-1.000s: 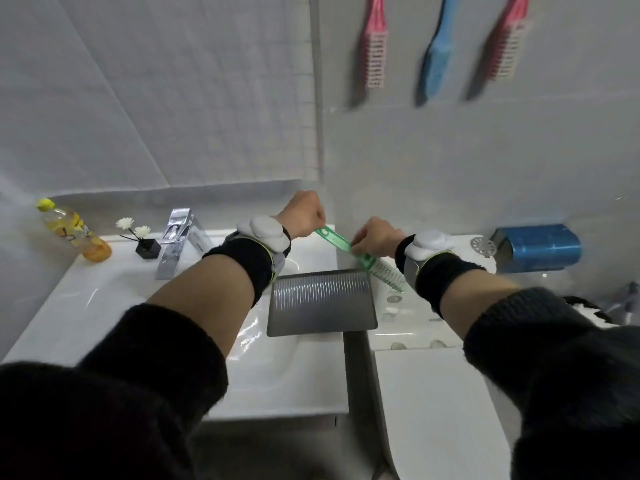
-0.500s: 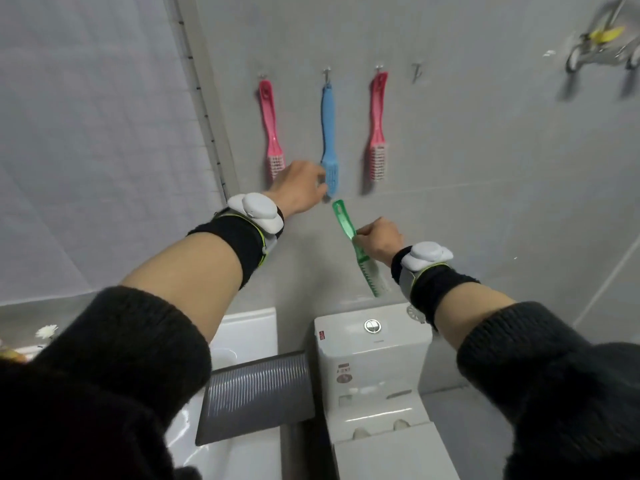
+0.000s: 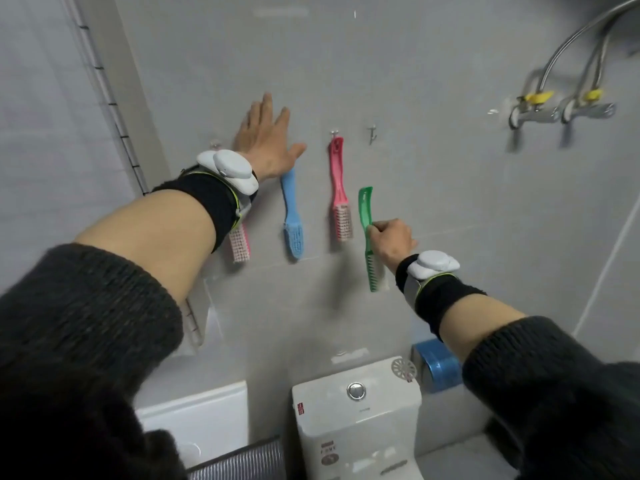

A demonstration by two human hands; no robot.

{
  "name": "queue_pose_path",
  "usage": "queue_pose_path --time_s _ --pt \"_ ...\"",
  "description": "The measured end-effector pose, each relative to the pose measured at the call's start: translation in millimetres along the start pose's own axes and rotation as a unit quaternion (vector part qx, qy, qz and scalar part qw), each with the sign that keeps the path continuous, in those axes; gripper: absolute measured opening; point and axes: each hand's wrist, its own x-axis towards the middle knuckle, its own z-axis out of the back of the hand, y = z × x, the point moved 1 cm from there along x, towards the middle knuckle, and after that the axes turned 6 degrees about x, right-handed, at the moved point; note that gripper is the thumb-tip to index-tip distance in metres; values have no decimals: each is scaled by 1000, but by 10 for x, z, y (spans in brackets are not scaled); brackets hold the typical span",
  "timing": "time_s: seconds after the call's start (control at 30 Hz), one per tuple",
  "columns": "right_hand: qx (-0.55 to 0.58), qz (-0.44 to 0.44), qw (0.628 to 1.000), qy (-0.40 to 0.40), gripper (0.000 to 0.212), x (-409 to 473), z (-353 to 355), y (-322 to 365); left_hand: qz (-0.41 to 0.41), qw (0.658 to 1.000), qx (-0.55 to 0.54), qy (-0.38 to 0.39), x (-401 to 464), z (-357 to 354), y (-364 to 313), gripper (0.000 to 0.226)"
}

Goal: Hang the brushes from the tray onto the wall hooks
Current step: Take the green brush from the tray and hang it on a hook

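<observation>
holding: my right hand (image 3: 389,241) grips the green brush (image 3: 369,239) upright, below the bare hook (image 3: 371,134)
left hand (image 3: 266,142): spread flat on the wall

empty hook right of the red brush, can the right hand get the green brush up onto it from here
Probably yes. The right hand holds the green brush upright just below the empty hook, with bare wall between them. The left hand is flat on the wall further left, out of the way.
</observation>
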Motion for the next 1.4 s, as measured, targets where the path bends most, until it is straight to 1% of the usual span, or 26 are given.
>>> queue_pose_path --time_s 0.13,0.23,0.37,0.6,0.73,0.9,1.0,1.1,1.2,1.4 --pt "21 2 998 -64 29 355 45 158 16 999 7 -47 273 -35 -26 74" --pt "23 1 995 -92 30 549 116 287 20 996 11 -84 333 -102 -68 70" --pt "23 6 994 -103 29 709 188 413 29 990 19 -138 339 -256 -103 67" --pt "31 10 994 -105 27 869 186 602 34 982 27 -183 444 -225 -95 53" --pt "28 10 994 -103 29 924 197 673 27 977 36 -211 507 -173 -71 49" --pt "9 -7 997 -71 28 953 216 607 24 973 36 -225 525 -183 -61 49" --pt "18 -14 998 -57 31 941 211 565 23 973 31 -226 522 -196 -60 49" --pt "29 -13 999 -41 24 922 218 570 26 974 29 -223 513 -192 -55 49" --pt "50 -32 998 -36 45 896 224 568 18 976 30 -214 504 -178 -54 49" --pt "89 -46 994 -38 44 771 265 549 -2 981 25 -194 398 -99 -51 52"
